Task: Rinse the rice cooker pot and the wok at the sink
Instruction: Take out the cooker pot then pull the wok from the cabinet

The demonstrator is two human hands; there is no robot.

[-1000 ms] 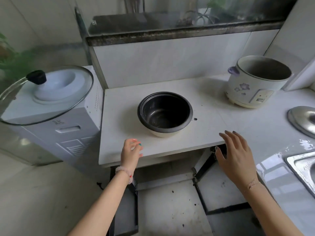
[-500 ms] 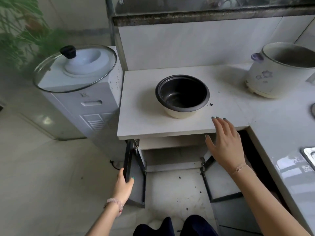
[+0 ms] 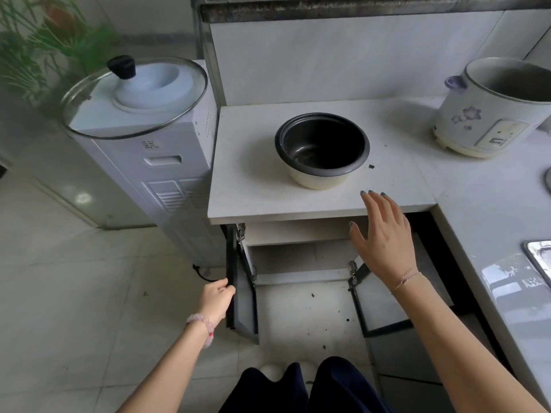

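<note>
Overall, a pale tiled floor (image 3: 74, 293) fills the left and lower parts of the head view. A white L-shaped desk (image 3: 256, 180) runs along the back wall and down the right side.

1. A white water dispenser (image 3: 176, 186) stands on the floor, just beside the left end of the desk. A round glass lid (image 3: 134, 96) with a black knob lies on top of it, overhanging on the left.
2. A cabinet (image 3: 298, 257) sits under the desk. Its left door (image 3: 244, 305) and right door (image 3: 381, 305) both stand swung outward.
3. A rice cooker housing (image 3: 477, 123), white with a flower print, stands upright at the back right of the desk, uncovered.
4. The rice cooker pot (image 3: 322, 147) stands upright on the desk, well apart from the housing and left of it. Its inside is dark, its outer wall cream.
5. A corner of a steel sink (image 3: 540, 251) shows at the right edge, set into the desk.
6. The right hand (image 3: 384, 239) is released, fingers straight and spread, over the front edge of the desk and near the pot. Contact with the desk cannot be confirmed.
7. The left hand (image 3: 216, 298) grasps the outer edge of the left door, fingers curled round it.
8. A beaded bracelet (image 3: 202, 324) circles the left wrist; a thin chain bracelet (image 3: 407, 277) circles the right.
9. A dark speck (image 3: 371, 166) lies on the desk, just right of the pot.
</note>
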